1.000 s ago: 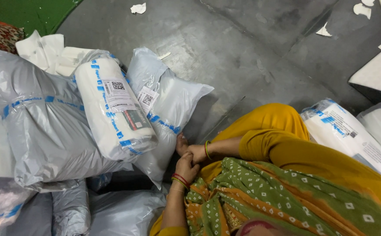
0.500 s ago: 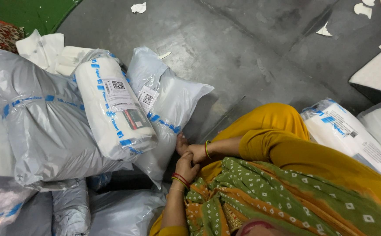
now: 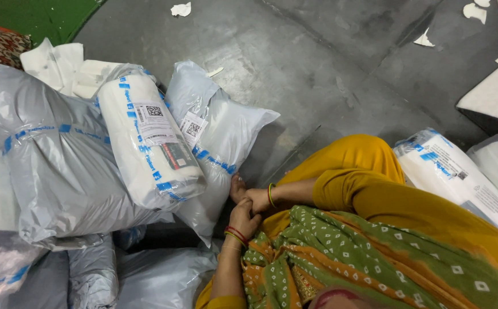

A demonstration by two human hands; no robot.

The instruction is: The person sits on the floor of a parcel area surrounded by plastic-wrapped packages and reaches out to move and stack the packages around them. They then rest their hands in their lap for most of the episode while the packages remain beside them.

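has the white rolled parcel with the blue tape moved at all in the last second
No. The white rolled parcel lies in the same spot against the grey pillow-shaped bag, and neither has shifted against the floor crack nearby.

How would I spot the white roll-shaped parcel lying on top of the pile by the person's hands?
Start at the heap of grey plastic mailer bags on the left of the concrete floor. Lying across its top, just left of the clasped hands, is the white parcel. Unlike its slack grey neighbours, it is a firm white cylinder with blue-printed tape and square-code labels.

You wore mustard-yellow clothing under a green-and-orange scarf (image 3: 363, 257) (white-dotted), with red and gold bangles (image 3: 236, 234) on one wrist, a green one (image 3: 271, 195) on the other.
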